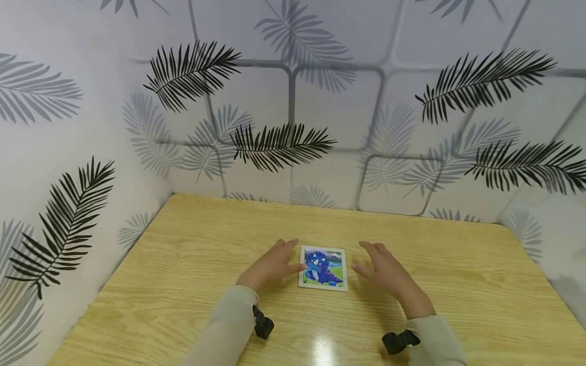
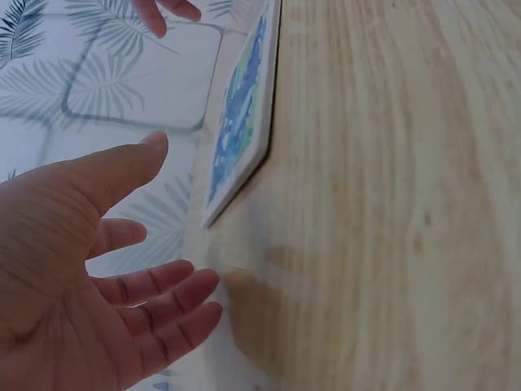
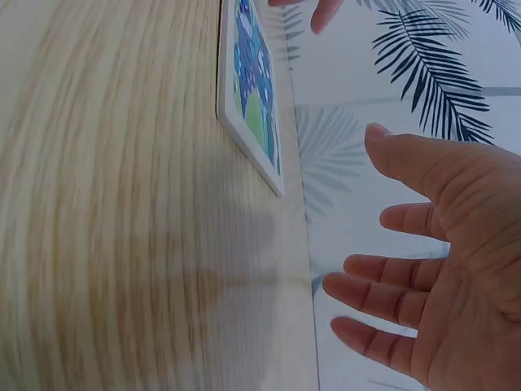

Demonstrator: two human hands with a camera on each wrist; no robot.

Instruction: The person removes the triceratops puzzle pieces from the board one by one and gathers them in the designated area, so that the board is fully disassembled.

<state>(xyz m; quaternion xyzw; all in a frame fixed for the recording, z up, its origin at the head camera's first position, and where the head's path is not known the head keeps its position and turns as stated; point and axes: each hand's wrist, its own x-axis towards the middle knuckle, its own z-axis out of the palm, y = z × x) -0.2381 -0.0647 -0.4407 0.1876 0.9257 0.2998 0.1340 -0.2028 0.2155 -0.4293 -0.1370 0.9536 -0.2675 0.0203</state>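
A square picture puzzle with a white border lies flat on the wooden table, showing a blue horned dinosaur before a green and mountain scene. My left hand hovers at its left side, palm turned inward, fingers spread and relaxed, the thumb overlapping the picture's left edge in the head view. On the other side my right hand mirrors it, a small gap from the right border. Neither palm holds anything. Both wrist views catch the white-edged picture, in the left wrist view and the right wrist view, apart from the fingers.
The light wood table runs back to a wall printed with grey and black palm leaves. Black straps with small devices sit on both wrists, over light sleeves. A light reflection shines near the table's front.
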